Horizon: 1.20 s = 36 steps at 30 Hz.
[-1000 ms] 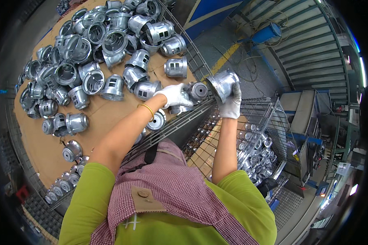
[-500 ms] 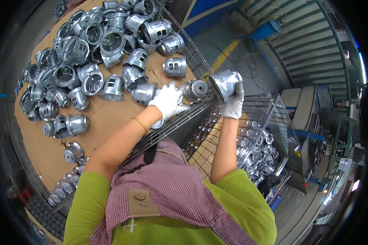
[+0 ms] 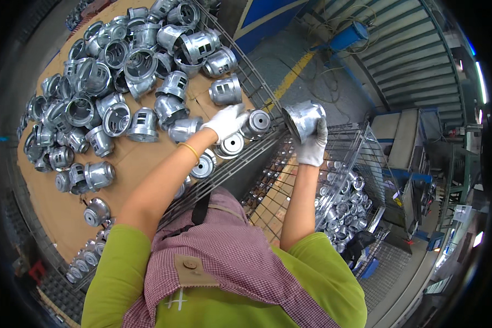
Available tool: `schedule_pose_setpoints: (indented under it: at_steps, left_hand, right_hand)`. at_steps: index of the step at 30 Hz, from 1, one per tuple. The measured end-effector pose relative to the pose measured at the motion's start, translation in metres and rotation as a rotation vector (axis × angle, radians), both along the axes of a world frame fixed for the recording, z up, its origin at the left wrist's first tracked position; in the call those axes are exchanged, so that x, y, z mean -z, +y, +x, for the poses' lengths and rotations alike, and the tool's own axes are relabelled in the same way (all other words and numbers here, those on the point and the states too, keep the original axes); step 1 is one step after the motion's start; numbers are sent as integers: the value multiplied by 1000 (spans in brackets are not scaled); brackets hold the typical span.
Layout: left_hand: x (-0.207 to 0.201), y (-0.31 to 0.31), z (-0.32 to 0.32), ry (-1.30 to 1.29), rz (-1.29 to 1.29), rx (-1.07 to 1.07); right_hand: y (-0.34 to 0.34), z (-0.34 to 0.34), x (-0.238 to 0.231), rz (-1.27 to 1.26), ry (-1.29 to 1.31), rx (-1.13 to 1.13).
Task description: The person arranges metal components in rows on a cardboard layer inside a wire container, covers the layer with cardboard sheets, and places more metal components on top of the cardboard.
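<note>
My right hand (image 3: 312, 146), in a white glove, is closed round a shiny metal housing (image 3: 303, 120), a cup-like casting with a wide flanged rim. It holds the housing up beyond the mesh edge, with the rim tilted to the left. My left hand (image 3: 224, 122), also gloved, lies over the near right part of the cardboard, fingers stretched toward an upended housing (image 3: 256, 124). Just below that hand stands another housing (image 3: 231, 144) with its round end up, and a further one (image 3: 204, 164) is beside my forearm. A housing with square windows (image 3: 226, 90) lies beyond the fingers.
Many similar housings (image 3: 95, 76) are heaped on the cardboard (image 3: 134, 150) to the left. A wire rail (image 3: 240, 158) borders it. At right, a mesh basket (image 3: 268, 199) holds smaller metal parts (image 3: 344, 202). A blue cylinder (image 3: 350, 36) stands on the floor behind.
My left hand has shifted slightly up, and the housings below it now show more. My right hand still holds its housing, turned slightly. The whole view has shifted a little.
</note>
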<state>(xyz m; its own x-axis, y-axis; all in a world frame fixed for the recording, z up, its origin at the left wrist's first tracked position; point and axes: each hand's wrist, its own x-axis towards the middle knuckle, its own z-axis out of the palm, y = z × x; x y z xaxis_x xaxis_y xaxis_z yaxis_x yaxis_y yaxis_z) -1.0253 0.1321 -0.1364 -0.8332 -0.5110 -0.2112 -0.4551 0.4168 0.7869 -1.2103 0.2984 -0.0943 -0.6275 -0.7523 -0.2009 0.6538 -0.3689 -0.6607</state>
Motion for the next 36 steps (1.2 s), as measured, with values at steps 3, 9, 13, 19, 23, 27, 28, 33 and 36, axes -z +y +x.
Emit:
schedule_pose_setpoints:
  at_steps: [3, 9, 13, 19, 23, 27, 28, 33, 36]
  left_hand:
    - [4, 11, -10, 1, 89, 50]
    - [-1, 3, 1, 22, 85, 110]
    - [-55, -2, 56, 135, -289, -116]
    - [-86, -12, 104, 205, -303, -141]
    - [-48, -37, 79, 501, 123, -450]
    - [-33, -41, 76, 271, -44, -597]
    - [-33, -43, 73, 139, -81, -521]
    - [-23, -46, 48, -43, -138, -329]
    - [-22, -46, 39, -173, -171, -234]
  right_hand:
    - [1, 2, -3, 15, 50, 62]
    - [-19, 10, -12, 28, 106, 7]
    - [-52, 23, -54, 188, 472, -147]
    - [-118, 47, -29, 580, 106, -738]
    - [-142, 76, -21, 729, 501, -799]
    - [-143, 64, -29, 996, 1502, -258]
    - [-148, 65, -27, 1078, 1658, -377]
    - [-183, 50, -14, 1048, 1619, -761]
    - [-185, 42, -38, 896, 1766, -660]
